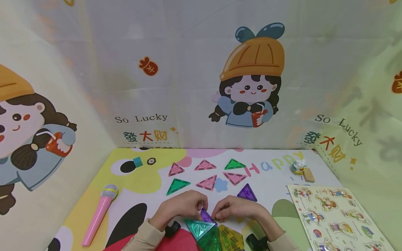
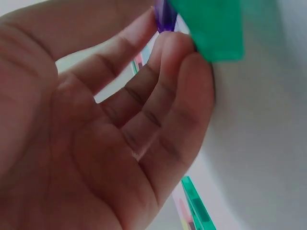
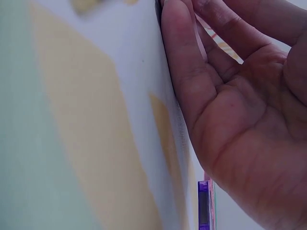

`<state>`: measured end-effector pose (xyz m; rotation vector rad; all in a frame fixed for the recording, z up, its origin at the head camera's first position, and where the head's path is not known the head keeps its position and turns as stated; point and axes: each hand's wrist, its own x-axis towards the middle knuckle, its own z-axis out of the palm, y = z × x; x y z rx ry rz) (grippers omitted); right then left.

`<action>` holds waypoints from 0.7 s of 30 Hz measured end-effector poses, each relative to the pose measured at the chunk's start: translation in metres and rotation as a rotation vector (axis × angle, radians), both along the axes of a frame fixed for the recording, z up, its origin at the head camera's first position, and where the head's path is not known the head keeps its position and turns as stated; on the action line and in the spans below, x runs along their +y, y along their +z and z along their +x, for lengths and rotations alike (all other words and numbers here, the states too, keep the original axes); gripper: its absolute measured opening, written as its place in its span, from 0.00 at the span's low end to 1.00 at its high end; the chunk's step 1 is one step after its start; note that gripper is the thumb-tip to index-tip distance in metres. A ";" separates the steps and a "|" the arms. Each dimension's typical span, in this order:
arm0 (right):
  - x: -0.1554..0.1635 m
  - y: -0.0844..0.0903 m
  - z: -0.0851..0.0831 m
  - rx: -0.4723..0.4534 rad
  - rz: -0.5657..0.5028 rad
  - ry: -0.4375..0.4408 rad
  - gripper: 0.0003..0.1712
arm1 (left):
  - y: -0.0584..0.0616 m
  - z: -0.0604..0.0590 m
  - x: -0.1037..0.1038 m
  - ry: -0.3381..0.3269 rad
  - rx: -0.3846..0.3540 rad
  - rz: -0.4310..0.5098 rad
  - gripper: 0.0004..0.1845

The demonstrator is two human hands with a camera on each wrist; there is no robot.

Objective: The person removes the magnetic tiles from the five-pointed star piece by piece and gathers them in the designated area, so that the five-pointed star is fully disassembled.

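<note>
Near the mat's front edge, a purple triangle tile [image 1: 206, 215] stands tilted between both hands. My left hand [image 1: 183, 207] pinches its left side, and in the left wrist view the fingertips [image 2: 180, 48] touch the purple tile [image 2: 165, 14] and a teal-green tile [image 2: 213, 28]. My right hand [image 1: 235, 208] pinches the tile's right side; its palm [image 3: 240, 105] shows close to the mat. Below the hands lie joined teal [image 1: 199, 228], green [image 1: 209, 241] and yellow [image 1: 231, 237] triangles.
Loose pink, green and purple triangles [image 1: 207, 182] lie spread on the mat behind the hands. A pink toy microphone [image 1: 99, 213] lies at the left, a sticker puzzle board [image 1: 336, 216] at the right. A small toy [image 1: 299, 166] and a wooden block [image 1: 309, 175] sit at the back right. Printed screens wall in three sides.
</note>
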<state>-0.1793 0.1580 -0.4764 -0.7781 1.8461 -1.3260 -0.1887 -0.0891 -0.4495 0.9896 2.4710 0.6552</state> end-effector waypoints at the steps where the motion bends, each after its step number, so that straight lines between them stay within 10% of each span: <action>1: 0.000 0.000 0.000 -0.001 0.001 0.000 0.14 | 0.000 0.001 0.001 -0.001 0.014 -0.007 0.13; 21: 0.000 0.001 0.001 0.003 0.020 -0.024 0.14 | 0.004 0.007 0.004 -0.027 0.045 -0.089 0.21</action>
